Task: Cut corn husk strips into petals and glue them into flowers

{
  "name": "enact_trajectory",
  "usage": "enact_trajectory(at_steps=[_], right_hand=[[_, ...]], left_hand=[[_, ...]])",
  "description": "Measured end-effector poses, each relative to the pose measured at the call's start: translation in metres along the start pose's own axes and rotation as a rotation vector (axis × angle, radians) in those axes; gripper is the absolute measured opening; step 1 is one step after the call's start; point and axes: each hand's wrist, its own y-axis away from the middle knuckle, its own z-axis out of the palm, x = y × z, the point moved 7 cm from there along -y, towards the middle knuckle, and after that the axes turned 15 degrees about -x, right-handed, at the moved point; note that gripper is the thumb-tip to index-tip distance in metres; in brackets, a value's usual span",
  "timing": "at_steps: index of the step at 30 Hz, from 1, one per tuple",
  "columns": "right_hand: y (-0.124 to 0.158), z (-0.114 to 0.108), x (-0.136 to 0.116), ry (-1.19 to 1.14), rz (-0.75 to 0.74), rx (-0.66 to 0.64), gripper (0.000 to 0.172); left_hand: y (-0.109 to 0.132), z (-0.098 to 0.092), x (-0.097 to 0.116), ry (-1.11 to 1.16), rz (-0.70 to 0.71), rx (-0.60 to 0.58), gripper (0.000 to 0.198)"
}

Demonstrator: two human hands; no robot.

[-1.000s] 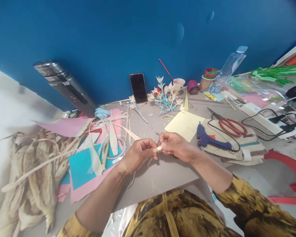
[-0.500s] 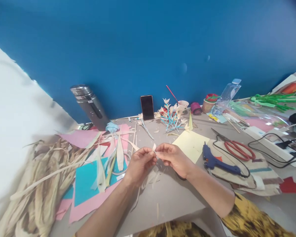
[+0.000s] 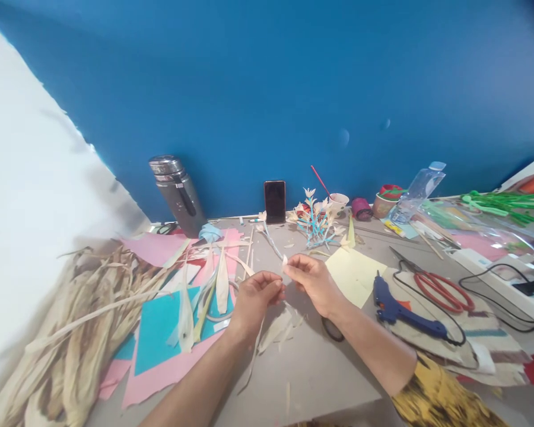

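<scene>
Above grey table (image 3: 311, 367): pinching pale scrap (image 3: 285, 260) with right hand (image 3: 314, 284); cannot tell grip in left hand (image 3: 253, 299); could tear if oversqueezed.

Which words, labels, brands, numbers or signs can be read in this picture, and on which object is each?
No text can be read.
Yellow tube: markings too small and blurred to read.
Grey flask: small pale marks, too blurred to read.
Phone: dark screen, no text visible.
Small pale piece in the right hand: no lettering visible.
</scene>
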Motion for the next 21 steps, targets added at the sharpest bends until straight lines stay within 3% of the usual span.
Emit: enact_trajectory(at_steps=[3,7,13,17,21], right_hand=[[-0.009,-0.033,-0.01,0.249,-0.008,0.179,0.025],[-0.034,-0.058,-0.012,0.38,0.036,0.214,0.019],[-0.059,-0.054,0.006,0.648,0.127,0.227,0.008],[-0.063,-0.051,0.014,0.766,0.165,0.236,0.01],[-0.063,-0.053,0.017,0.811,0.182,0.24,0.011]], left_hand=[[-0.001,0.002,-0.011,-0.026,-0.059,-0.015,0.02],[0.0,0.007,-0.022,-0.006,-0.084,-0.049,0.013],[0.003,0.014,-0.022,0.212,-0.054,-0.108,0.012],[0.001,0.011,-0.015,0.129,-0.011,-0.096,0.014],[0.0,0.003,-0.012,0.029,-0.01,-0.013,0.017]])
